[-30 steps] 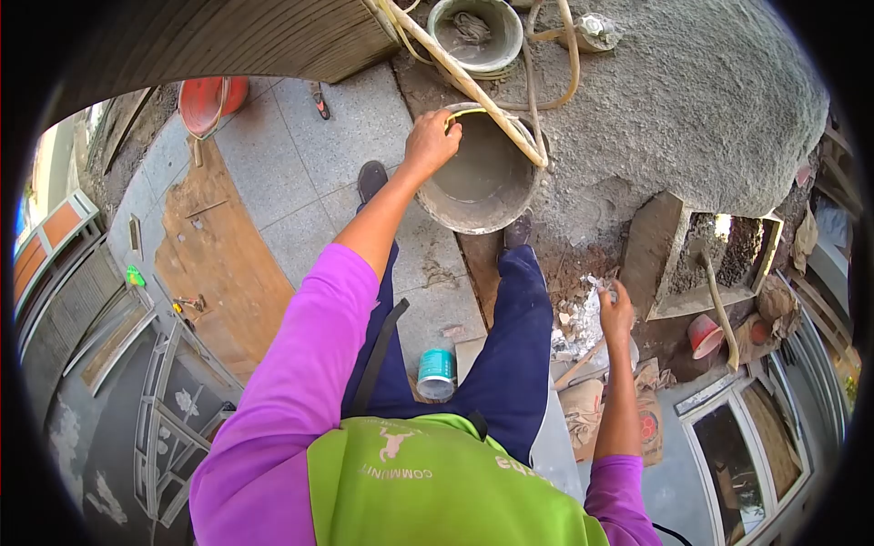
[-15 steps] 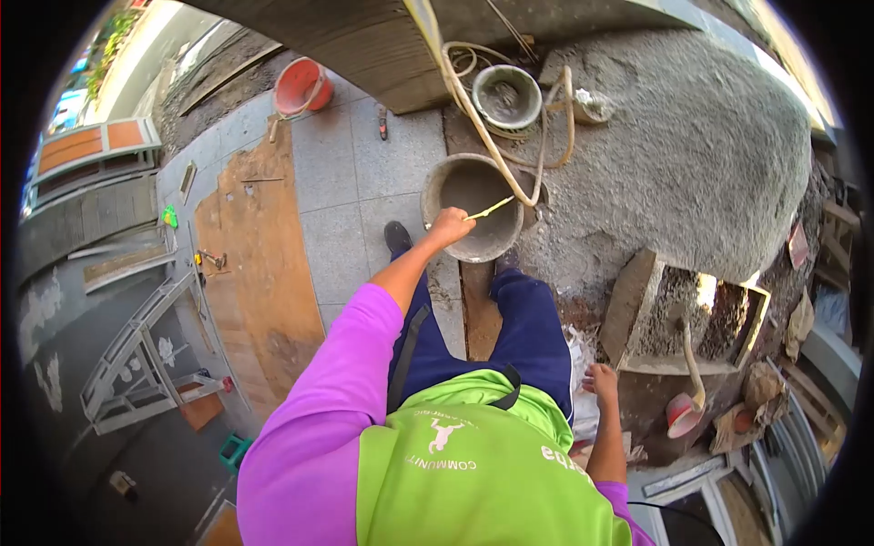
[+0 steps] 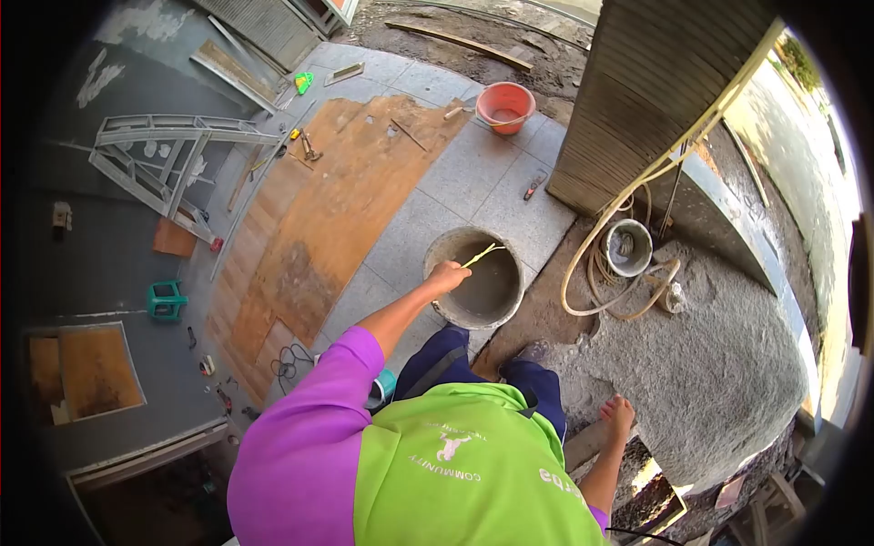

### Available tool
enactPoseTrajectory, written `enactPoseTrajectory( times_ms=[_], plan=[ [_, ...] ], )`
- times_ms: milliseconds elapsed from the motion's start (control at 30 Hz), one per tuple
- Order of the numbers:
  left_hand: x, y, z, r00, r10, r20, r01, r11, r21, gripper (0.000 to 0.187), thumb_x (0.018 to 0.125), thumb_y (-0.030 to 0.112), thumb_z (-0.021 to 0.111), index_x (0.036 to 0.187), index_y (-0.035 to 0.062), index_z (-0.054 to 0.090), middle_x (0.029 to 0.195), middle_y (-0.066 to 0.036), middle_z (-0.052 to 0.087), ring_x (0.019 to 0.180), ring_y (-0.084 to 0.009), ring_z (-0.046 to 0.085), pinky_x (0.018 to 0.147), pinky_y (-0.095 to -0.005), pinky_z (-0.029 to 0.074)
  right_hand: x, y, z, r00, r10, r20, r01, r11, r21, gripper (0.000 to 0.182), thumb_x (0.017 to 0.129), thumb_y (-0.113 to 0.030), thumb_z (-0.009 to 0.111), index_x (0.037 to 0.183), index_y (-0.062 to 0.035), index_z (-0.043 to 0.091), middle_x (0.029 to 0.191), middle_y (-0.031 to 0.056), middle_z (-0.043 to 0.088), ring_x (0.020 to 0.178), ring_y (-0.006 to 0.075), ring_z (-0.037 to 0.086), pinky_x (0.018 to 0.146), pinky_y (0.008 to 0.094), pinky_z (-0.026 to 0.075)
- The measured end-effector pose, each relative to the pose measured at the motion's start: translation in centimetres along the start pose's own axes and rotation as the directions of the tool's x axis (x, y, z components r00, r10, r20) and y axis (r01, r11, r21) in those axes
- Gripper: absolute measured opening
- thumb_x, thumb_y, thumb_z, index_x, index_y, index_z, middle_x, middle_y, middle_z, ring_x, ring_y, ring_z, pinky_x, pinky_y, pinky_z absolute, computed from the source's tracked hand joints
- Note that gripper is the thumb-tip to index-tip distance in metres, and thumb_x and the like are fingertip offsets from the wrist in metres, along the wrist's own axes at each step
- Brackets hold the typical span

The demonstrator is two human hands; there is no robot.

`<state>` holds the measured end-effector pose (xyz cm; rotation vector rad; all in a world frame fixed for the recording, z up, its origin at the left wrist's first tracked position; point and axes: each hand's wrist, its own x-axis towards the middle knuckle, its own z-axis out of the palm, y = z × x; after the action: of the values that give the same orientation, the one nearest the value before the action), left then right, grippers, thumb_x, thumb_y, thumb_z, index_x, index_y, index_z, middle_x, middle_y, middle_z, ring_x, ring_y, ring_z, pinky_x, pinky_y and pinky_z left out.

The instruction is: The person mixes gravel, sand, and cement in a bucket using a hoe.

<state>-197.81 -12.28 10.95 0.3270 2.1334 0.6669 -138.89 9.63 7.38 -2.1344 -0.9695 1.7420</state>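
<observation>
My left hand (image 3: pixel 446 278) is closed around the yellow-green cord handle (image 3: pixel 482 254) of a round, mortar-crusted bucket (image 3: pixel 521 289). The bucket hangs or stands in front of my legs, over the grey floor tiles, and its inside is grey and smeared. The far end of the cord reaches across the bucket's mouth. My right hand (image 3: pixel 619 416) is out at my right side, fingers loosely curled and holding nothing. Below that hand in the view are the edge of the heap of grey sand (image 3: pixel 692 364) and a wooden-sided box (image 3: pixel 651 496).
A red bucket (image 3: pixel 505 108) stands on the tiles ahead, near a small tool (image 3: pixel 535 185). A coiled hose (image 3: pixel 583 264) surrounds another mortar bucket (image 3: pixel 628 247) beside a ribbed pillar (image 3: pixel 655 100). Stained boards (image 3: pixel 319 200) cover the floor leftward; a green stool (image 3: pixel 167 300) stands farther left.
My body and view have turned left, and the bucket has come along in my left hand, away from the hose and over the tiles. My right hand still hangs at my side.
</observation>
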Motion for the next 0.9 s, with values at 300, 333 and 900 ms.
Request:
enactPoseTrajectory(
  times_ms=[300,333,900],
  plan=[
    [-0.8,-15.0,-11.0,0.921,-0.363,-0.142,0.265,0.851,-0.454,0.044,0.087,0.037,0.068,0.114,0.0027,0.072,0.09,-0.009,0.069,0.078,-0.0203,0.063,0.062,-0.0378,0.05,-1.6,-12.6,9.4,0.993,-0.099,0.057,0.108,0.975,-0.196,0.036,0.097,-0.026,0.062,0.116,0.0034,0.06,0.102,0.0199,0.067,0.074,0.0284,0.068,0.062,0.0403,0.06],
    [-1.0,-16.9,-12.3,0.907,-0.401,-0.127,0.287,0.811,-0.509,0.045,0.087,0.037,0.068,0.118,0.0035,0.072,0.089,-0.008,0.068,0.077,-0.0186,0.062,0.062,-0.0372,0.05,-1.8,-13.4,10.1,0.995,-0.096,0.036,0.102,0.975,-0.199,0.035,0.096,-0.026,0.061,0.117,0.0024,0.06,0.101,0.019,0.067,0.073,0.0277,0.068,0.062,0.0399,0.061],
    [-10.4,-34.1,-19.7,0.553,-0.833,-0.022,0.126,0.109,-0.986,0.017,0.092,0.025,0.065,0.089,0.0096,0.058,0.059,0.0,0.039,0.043,-0.0148,0.036,0.044,-0.0332,0.039,1.2,-22.3,30.4,0.976,-0.087,0.198,0.175,0.855,-0.488,0.03,0.094,-0.029,0.063,0.108,-0.0022,0.063,0.087,0.0118,0.066,0.065,0.0228,0.067,0.054,0.0343,0.058]
  ],
)
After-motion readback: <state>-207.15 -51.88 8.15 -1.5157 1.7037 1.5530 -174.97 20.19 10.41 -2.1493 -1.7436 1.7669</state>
